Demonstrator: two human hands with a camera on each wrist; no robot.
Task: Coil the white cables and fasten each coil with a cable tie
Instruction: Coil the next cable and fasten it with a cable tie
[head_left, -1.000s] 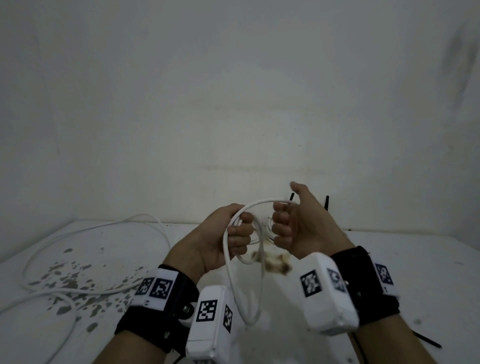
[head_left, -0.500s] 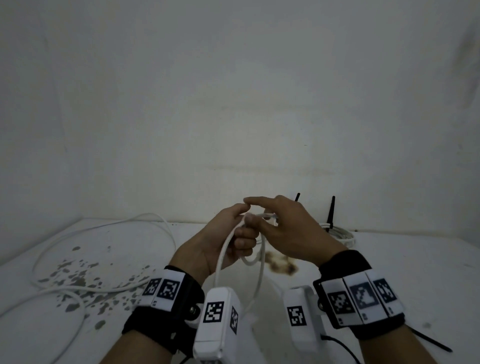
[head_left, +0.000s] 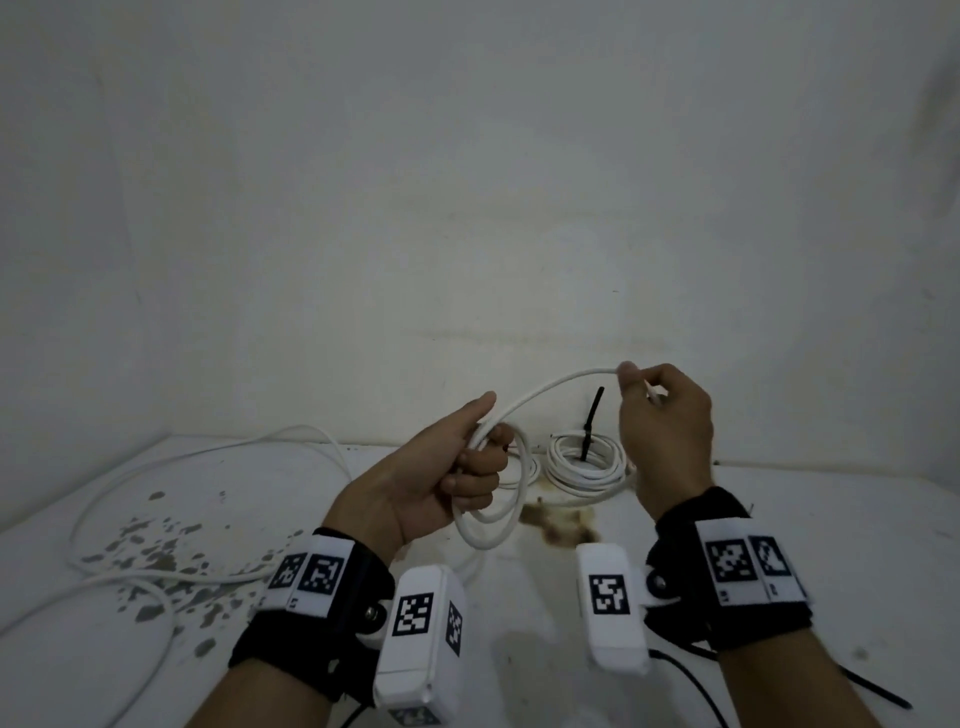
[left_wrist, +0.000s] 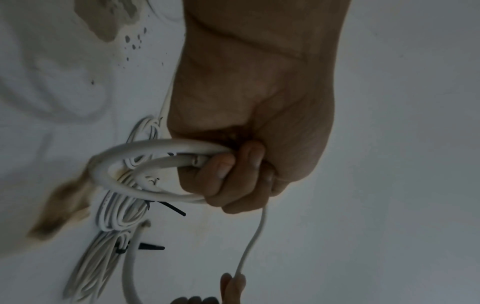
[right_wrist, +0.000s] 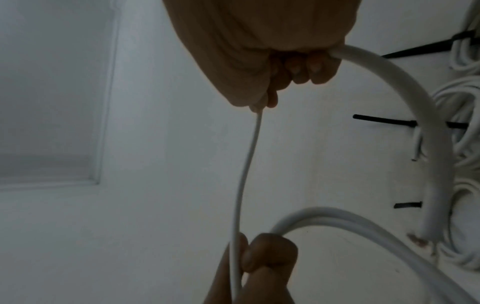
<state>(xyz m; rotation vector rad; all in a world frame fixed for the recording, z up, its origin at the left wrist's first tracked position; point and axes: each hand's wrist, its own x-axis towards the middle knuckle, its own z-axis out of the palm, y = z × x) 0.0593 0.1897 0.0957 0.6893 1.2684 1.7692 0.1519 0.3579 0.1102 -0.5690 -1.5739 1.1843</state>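
Observation:
My left hand (head_left: 462, 467) grips a small coil of white cable (head_left: 493, 525) above the table; its loops (left_wrist: 145, 148) stick out of the fist. From the fist the cable (head_left: 545, 387) arcs up and to the right into my right hand (head_left: 649, 400), which holds it near its free end. In the right wrist view the strand (right_wrist: 244, 174) runs down to the left hand's fingers (right_wrist: 267, 259), and the cable's tail (right_wrist: 420, 107) curves away to a cut end. Finished coils (head_left: 587, 462) with black cable ties (head_left: 592, 415) lie by the wall.
More loose white cable (head_left: 208, 457) sprawls over the left of the white table (head_left: 831, 545), across chipped paint spots. A brown stain (head_left: 561, 525) marks the middle. A black cable tie (head_left: 878, 691) lies by my right forearm. A plain wall stands close behind.
My right hand has drawn up and to the right, away from the left hand, stretching a length of cable between them. The loop hanging below the left hand has become shorter.

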